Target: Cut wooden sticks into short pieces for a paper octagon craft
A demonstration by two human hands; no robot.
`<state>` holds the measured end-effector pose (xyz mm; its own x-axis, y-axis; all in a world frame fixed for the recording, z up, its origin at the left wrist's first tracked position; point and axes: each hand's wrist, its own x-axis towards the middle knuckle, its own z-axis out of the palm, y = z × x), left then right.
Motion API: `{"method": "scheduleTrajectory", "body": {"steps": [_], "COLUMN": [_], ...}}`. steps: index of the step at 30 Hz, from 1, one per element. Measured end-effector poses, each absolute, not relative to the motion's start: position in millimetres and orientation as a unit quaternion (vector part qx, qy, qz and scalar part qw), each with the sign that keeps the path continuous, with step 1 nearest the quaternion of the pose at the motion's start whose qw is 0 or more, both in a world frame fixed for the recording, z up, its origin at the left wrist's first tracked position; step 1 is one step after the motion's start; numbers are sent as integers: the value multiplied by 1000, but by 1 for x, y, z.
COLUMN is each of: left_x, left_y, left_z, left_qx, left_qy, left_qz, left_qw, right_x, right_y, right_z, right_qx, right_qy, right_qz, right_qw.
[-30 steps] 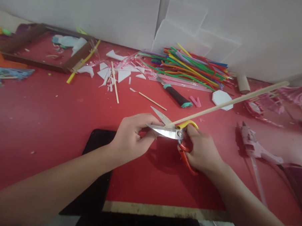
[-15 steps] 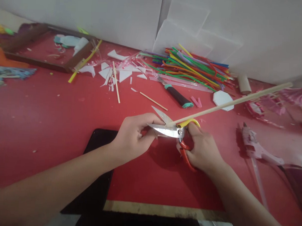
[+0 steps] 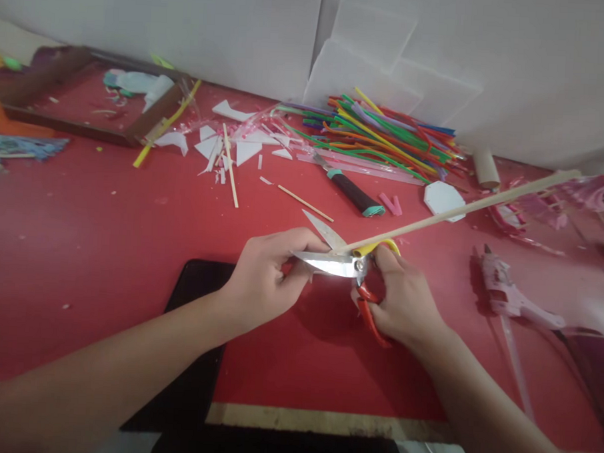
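My right hand (image 3: 403, 301) is closed round the red and yellow handles of a pair of scissors (image 3: 328, 264), whose blades are parted and point left. A long pale wooden stick (image 3: 457, 210) passes between the blades and slants up to the right. My left hand (image 3: 274, 275) is closed on the stick's lower end, with its fingertips beside the blades and partly hidden by them. Both hands are above the red table (image 3: 296, 366), near its front edge.
Beyond my hands lie a utility knife (image 3: 356, 193), a thin stick (image 3: 306, 203), white scraps and a pile of coloured pipe cleaners (image 3: 386, 133). A glue gun (image 3: 514, 292) lies at right. A black flat object (image 3: 180, 375) is under my left arm. A brown frame (image 3: 69, 124) stands back left.
Almost nothing differs. The view has shifted very slightly; the hands, scissors and stick keep nearly the same pose.
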<state>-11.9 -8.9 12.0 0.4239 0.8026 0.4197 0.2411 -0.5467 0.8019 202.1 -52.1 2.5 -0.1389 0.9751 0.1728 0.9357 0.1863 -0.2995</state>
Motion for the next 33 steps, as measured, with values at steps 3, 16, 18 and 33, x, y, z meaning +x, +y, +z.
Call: {"method": "scheduleTrajectory", "body": {"steps": [3,16,18,33], "left_x": [-12,-12,-12,-11], "left_y": [-9,-8,-9,2], "left_z": [11,10,9,17], "left_qx": [779,755,748,623], "left_qy": [331,308,305,303], "left_qz": [418,413,413,248], "left_qw": [332,405,420,677], "right_x": [202,204,204,209], "right_y": [-52,-53,-52,-53], "right_z": [3,2,2,2], "right_qx": [-636,-630,-629,-609], "right_qy": [-749,-756,-756,-770], "right_qz": [67,88,76,17], "right_qw": [170,151,162,190]}}
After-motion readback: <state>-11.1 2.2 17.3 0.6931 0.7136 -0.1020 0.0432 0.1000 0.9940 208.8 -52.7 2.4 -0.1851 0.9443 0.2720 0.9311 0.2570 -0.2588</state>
